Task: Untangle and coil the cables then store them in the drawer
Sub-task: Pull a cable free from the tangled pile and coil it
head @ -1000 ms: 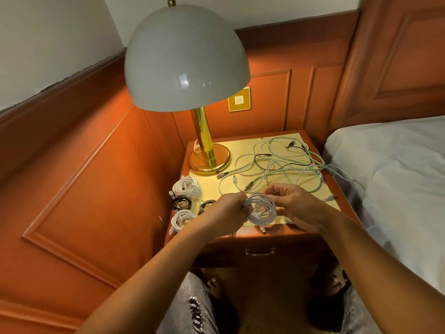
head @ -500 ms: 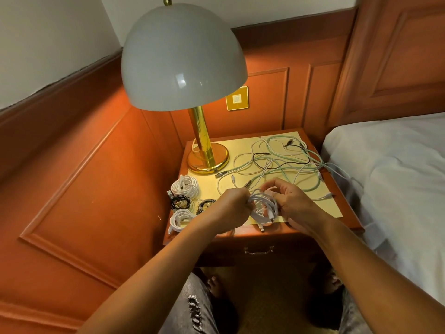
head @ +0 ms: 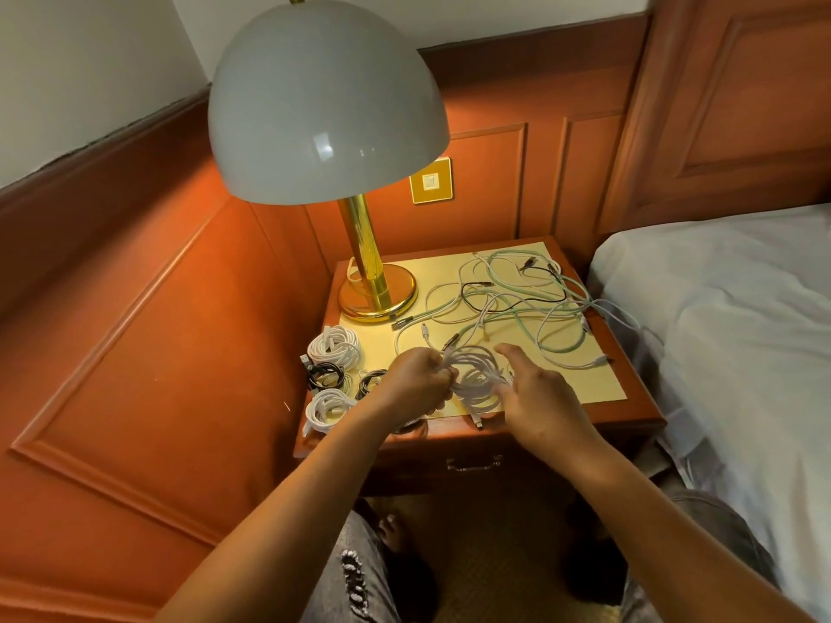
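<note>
— How will this white cable coil (head: 476, 375) handle?

— Light and floppy, we judge, and springy enough to unwind if we let go. We should pinch it across the bundled loops, not by the dangling plug.

— Where is it?

— Just above the front edge of the nightstand (head: 629, 409), between our hands. Our left hand (head: 416, 379) is clenched round its left side. Our right hand (head: 533, 393) touches the right side, thumb raised; whether its fingers grip the loops, we cannot tell.
</note>
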{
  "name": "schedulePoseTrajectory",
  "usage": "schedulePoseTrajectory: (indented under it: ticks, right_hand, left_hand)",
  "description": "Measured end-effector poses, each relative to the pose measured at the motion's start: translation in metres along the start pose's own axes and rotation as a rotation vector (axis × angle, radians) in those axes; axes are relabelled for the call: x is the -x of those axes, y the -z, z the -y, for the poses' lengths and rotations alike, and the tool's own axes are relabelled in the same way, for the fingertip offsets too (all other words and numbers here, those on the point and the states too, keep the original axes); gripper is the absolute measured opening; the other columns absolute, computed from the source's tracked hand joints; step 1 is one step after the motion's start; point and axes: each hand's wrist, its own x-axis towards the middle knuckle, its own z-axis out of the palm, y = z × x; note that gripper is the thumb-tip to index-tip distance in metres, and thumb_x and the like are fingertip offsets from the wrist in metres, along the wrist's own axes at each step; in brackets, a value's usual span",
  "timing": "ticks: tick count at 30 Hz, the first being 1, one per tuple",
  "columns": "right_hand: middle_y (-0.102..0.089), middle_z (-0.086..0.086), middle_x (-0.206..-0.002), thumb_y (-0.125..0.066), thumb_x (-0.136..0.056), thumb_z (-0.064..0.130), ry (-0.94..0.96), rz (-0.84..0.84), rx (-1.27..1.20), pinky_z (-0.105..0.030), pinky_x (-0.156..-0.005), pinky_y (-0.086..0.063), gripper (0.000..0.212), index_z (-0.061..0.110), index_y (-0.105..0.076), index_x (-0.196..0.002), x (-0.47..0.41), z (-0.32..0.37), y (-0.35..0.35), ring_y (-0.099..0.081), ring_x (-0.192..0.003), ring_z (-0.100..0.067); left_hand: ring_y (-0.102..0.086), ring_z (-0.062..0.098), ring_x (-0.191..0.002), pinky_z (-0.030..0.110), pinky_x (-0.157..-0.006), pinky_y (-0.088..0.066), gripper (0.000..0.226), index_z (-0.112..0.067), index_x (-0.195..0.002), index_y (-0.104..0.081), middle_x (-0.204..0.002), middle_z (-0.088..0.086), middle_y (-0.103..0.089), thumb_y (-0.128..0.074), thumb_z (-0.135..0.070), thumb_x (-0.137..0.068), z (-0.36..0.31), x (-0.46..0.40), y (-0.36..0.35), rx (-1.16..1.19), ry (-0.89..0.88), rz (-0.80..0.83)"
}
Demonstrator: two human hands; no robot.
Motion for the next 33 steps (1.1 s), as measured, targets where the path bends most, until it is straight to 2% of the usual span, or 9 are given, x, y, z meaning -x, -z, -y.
schedulePoseTrajectory:
  ticks: [3, 6, 10, 13, 18, 23, 27, 31, 33]
  right_hand:
    - [-0.05, 0.004, -0.066, -0.052, -0.095, 0.006, -0.016, 0.021, -0.05, -0.016, -0.044, -0.034, 0.044, 0.023, -0.046, -0.135, 0.011, -0.013, 0.024, -0.046, -0.053, -0.006]
    - [-0.046, 0.006, -0.061, -0.054, -0.095, 0.006, -0.009, 0.004, -0.132, -0.012, -0.042, -0.035, 0.028, 0.018, -0.058, -0.12, 0.016, -0.015, 0.04, -0.043, -0.046, -0.003]
    - [-0.052, 0.011, -0.07, -0.058, -0.095, 0.034, 0.022, -0.096, -0.083, -0.01, -0.053, -0.037, 0.024, 0.016, -0.061, -0.111, 0.005, 0.007, 0.025, -0.052, -0.06, 0.001]
    - [-0.062, 0.002, -0.083, -0.054, -0.09, 0.057, -0.074, -0.046, 0.039, -0.029, -0.068, -0.051, 0.043, 0.017, -0.061, -0.102, -0.007, 0.015, 0.01, -0.061, -0.078, -0.015]
    - [-0.065, -0.002, -0.082, -0.051, -0.099, 0.032, -0.042, 0.045, 0.099, -0.034, -0.067, -0.049, 0.028, 0.011, -0.068, -0.095, -0.006, 0.009, 0.004, -0.059, -0.074, -0.017]
    - [-0.062, -0.001, -0.072, -0.059, -0.095, 0.03, -0.091, 0.083, -0.148, -0.026, -0.06, -0.042, 0.026, 0.015, -0.067, -0.076, 0.01, -0.024, 0.036, -0.058, -0.071, -0.013]
    - [-0.061, 0.001, -0.066, -0.059, -0.095, 0.028, -0.227, -0.094, -0.354, -0.03, -0.061, -0.049, 0.029, 0.017, -0.061, -0.069, 0.031, -0.052, 0.035, -0.058, -0.066, -0.013]
    - [-0.066, -0.006, -0.092, -0.06, -0.095, 0.024, -0.418, -0.281, -0.737, -0.034, -0.063, -0.057, 0.006, 0.018, -0.06, -0.097, 0.034, -0.083, 0.016, -0.068, -0.081, -0.021]
    - [-0.066, -0.008, -0.099, -0.061, -0.095, 0.021, -0.477, -0.319, -0.949, -0.032, -0.063, -0.055, 0.012, 0.02, -0.058, -0.106, 0.032, -0.101, 0.011, -0.068, -0.087, -0.023]
  left_hand:
    - [-0.053, 0.019, -0.064, 0.031, -0.06, -0.043, 0.021, -0.007, -0.081, -0.06, -0.077, 0.013, -0.06, -0.05, -0.014, -0.099, 0.014, -0.007, 0.019, 0.013, 0.068, -0.128]
    - [-0.052, 0.017, -0.06, 0.027, -0.054, -0.042, 0.02, -0.006, -0.081, -0.059, -0.073, 0.011, -0.06, -0.052, -0.011, -0.098, 0.02, -0.007, 0.025, 0.081, 0.087, -0.113]
    - [-0.05, 0.015, -0.053, 0.024, -0.048, -0.038, 0.022, -0.006, -0.078, -0.056, -0.068, 0.01, -0.057, -0.05, -0.01, -0.098, 0.01, -0.006, 0.003, 0.103, 0.039, -0.091]
    - [-0.051, 0.016, -0.056, 0.026, -0.051, -0.039, 0.022, -0.008, -0.078, -0.057, -0.068, 0.009, -0.058, -0.05, -0.013, -0.099, 0.003, -0.005, -0.007, 0.097, 0.001, -0.089]
    - [-0.052, 0.017, -0.059, 0.028, -0.053, -0.04, 0.02, -0.008, -0.081, -0.057, -0.069, 0.009, -0.059, -0.05, -0.013, -0.099, 0.008, -0.005, -0.009, 0.132, -0.006, -0.114]
    - [-0.052, 0.012, -0.053, 0.021, -0.045, -0.039, 0.018, -0.004, -0.083, -0.059, -0.067, 0.008, -0.058, -0.052, -0.009, -0.098, 0.008, -0.008, -0.023, 0.267, -0.002, -0.027]
    - [-0.053, 0.014, -0.05, 0.023, -0.044, -0.042, 0.015, -0.002, -0.086, -0.059, -0.064, 0.009, -0.058, -0.054, -0.009, -0.097, -0.008, -0.02, -0.055, 0.272, 0.022, 0.052]
    - [-0.051, 0.014, -0.048, 0.021, -0.043, -0.04, 0.012, -0.003, -0.087, -0.059, -0.064, 0.009, -0.058, -0.054, -0.01, -0.096, -0.033, -0.031, -0.093, 0.245, 0.048, 0.134]
    - [-0.05, 0.014, -0.048, 0.021, -0.045, -0.04, 0.014, -0.003, -0.084, -0.059, -0.063, 0.01, -0.058, -0.053, -0.007, -0.096, -0.045, -0.036, -0.112, 0.251, 0.058, 0.171]
